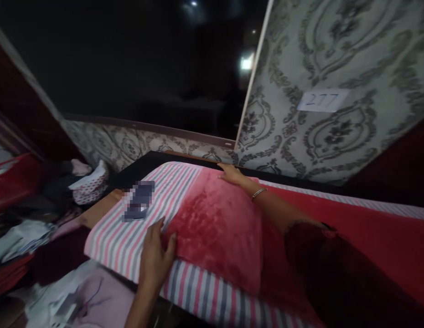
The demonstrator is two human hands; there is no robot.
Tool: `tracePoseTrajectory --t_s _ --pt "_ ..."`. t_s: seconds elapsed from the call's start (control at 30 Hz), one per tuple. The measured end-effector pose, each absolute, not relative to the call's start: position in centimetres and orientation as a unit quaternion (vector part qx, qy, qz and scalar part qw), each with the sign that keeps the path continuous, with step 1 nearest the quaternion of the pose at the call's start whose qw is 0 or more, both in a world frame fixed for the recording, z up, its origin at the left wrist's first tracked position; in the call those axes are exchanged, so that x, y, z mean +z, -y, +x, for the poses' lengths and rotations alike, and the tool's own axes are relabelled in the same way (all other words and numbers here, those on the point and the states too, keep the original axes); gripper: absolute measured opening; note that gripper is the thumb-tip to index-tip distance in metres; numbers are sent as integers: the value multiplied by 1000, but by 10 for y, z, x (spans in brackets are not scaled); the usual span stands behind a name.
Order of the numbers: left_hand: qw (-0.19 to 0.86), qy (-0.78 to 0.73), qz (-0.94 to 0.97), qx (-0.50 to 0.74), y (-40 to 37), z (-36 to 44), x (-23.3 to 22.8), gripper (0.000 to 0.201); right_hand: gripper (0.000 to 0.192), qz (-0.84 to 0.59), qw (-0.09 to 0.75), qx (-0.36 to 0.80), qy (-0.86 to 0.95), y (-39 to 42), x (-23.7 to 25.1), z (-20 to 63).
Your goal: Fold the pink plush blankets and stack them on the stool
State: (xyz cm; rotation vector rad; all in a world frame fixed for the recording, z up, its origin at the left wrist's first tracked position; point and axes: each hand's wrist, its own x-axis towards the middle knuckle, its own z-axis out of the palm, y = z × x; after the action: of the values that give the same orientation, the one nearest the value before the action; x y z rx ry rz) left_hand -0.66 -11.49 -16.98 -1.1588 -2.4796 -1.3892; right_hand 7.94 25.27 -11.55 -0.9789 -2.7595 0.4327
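Observation:
A red cloth [215, 228], paler pink on part of its upper face, is spread over a striped sheet [184, 278] in white, pink and grey. My left hand [156, 255] rests at the cloth's near left corner, thumb apart from its fingers, holding nothing that I can see. Farther off, my right hand [233, 175] lies on the cloth's far edge with fingers stretched out; a bangle circles that wrist. Left of the cloth, a blurred dark object [139, 201], perhaps a phone, sits on the stripes.
Piled clothes [25, 237] and a lilac cloth [102, 298] lie on the left. A spotted white fabric item [90, 184] is behind them. A large dark screen [147, 64] stands against patterned wallpaper, where a paper marked 277 [323, 99] is stuck.

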Motion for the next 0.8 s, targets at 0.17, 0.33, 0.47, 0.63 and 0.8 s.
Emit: tracePoseTrajectory --t_s 0.17,0.33,0.47,0.63,0.8 --pt "103 751 -549 -353 93 27 -154 50 59 -362 80 107 922 -242 -113 145" --pt "45 660 -714 -229 57 121 -166 63 59 -398 35 91 912 -231 -128 207" --pt "62 664 -726 -170 47 160 -185 70 59 -414 26 123 902 -234 -136 226" --pt "79 672 -713 -185 50 157 -182 67 56 -453 77 142 877 -228 -131 227" --pt "77 728 -653 -195 49 166 -159 51 55 -496 137 170 840 -212 -132 235"
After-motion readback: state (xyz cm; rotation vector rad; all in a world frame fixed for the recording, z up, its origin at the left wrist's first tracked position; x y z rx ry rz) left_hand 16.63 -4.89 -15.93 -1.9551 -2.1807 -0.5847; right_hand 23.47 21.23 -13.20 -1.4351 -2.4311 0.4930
